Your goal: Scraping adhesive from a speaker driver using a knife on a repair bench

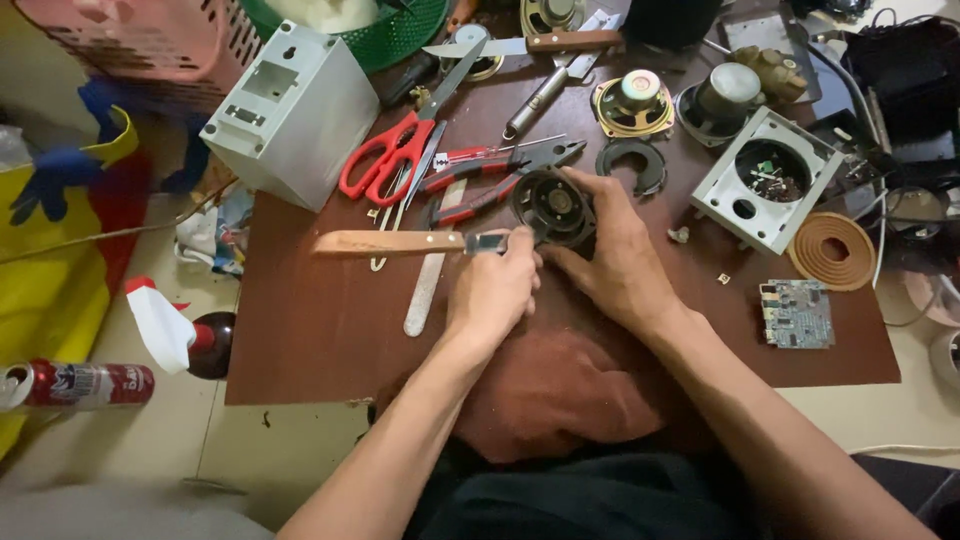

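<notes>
My left hand (492, 285) grips a tool with a long wooden handle (390, 243) that points left; its metal end meets a round black speaker part (553, 206). My right hand (612, 255) cups that speaker part from the right and holds it down on the brown board (320, 330). Red-handled pliers (480, 180) lie just behind the speaker part, and a metal file (424, 290) lies under the wooden handle.
Red scissors (392, 152), a knife (520, 44), loose speakers (632, 102), a black ring (632, 165), two white plastic housings (290, 110) (765, 180), a copper coil (832, 250) and a circuit board (797, 314) crowd the board. A spray can (75, 385) and a bottle (185, 340) lie on the floor at left.
</notes>
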